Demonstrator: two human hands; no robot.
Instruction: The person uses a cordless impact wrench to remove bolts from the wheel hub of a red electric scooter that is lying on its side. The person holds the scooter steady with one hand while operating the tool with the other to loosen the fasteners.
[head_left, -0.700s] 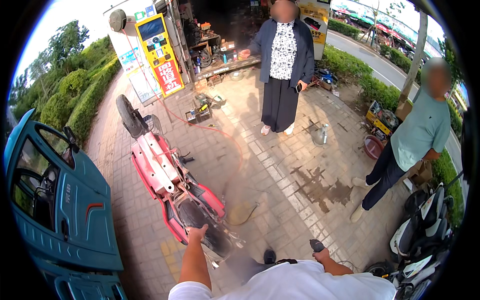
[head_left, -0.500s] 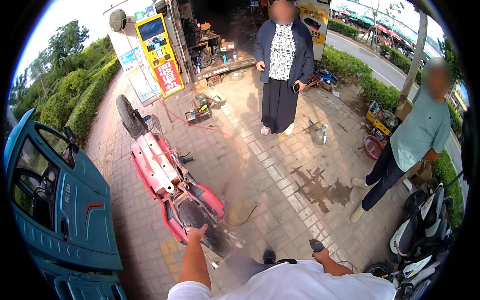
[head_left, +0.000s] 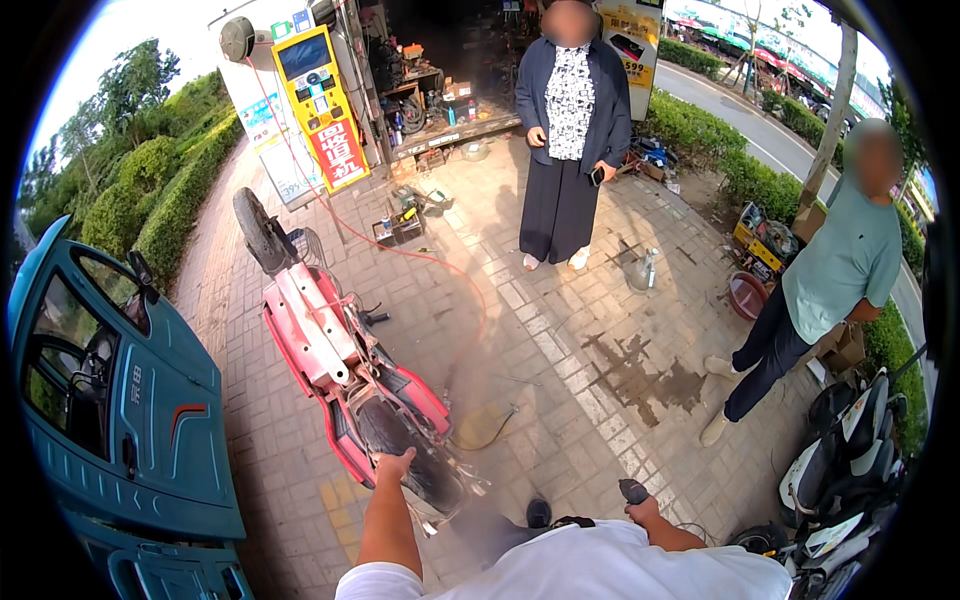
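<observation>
A red and pink scooter [head_left: 312, 330] is turned over on the paving, its underside showing. My left hand [head_left: 393, 464] grips its rear tyre [head_left: 425, 468], at the end closest to me. The front wheel [head_left: 260, 230] points away from me. Out to my right, apart from the scooter, my right hand [head_left: 643, 511] is closed round a dark tool with a rounded end [head_left: 633, 490]; its exact kind does not show. On the paving just right of the rear wheel lies a thin curved hose [head_left: 490, 435].
A teal vehicle [head_left: 150, 400] stands to the left. Ahead are a toolbox [head_left: 400, 228], a red hose [head_left: 440, 262] and a person in a dark jacket [head_left: 575, 110]. At right are another person [head_left: 840, 260], a glass jug [head_left: 642, 272], a basin [head_left: 746, 295] and parked scooters [head_left: 840, 480].
The person in the dark jacket has shifted slightly to the right, the hand at their front too. Both my hands and the scooter look unmoved.
</observation>
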